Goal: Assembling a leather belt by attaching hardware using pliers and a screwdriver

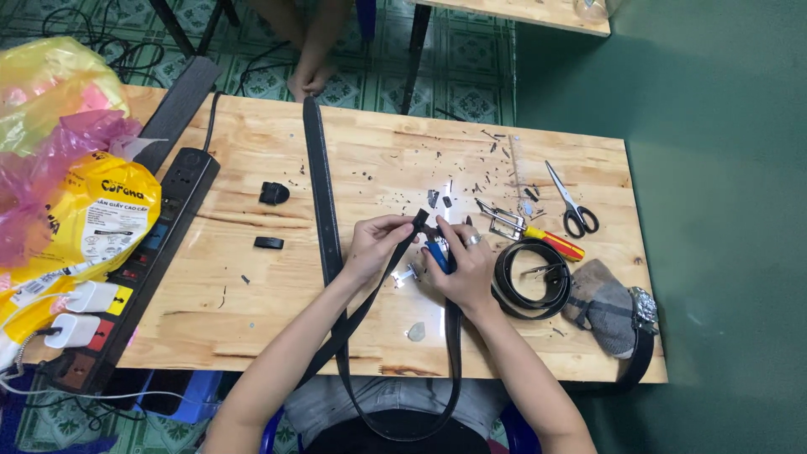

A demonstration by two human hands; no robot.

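At the middle of the wooden table (252,151), the left hand (374,244) pinches the end of a black belt (318,176) between closed fingers. The right hand (461,265) is curled around a blue-handled tool (436,256) pressed against that belt end. Right of the belt lie a coiled belt (530,282) and scissors (572,206); left of it, a power strip (160,227).

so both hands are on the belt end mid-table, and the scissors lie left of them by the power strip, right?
Not quite. The head view shows both hands, left hand and right hand, on the belt, but the scissors lie to their right, far from the power strip.
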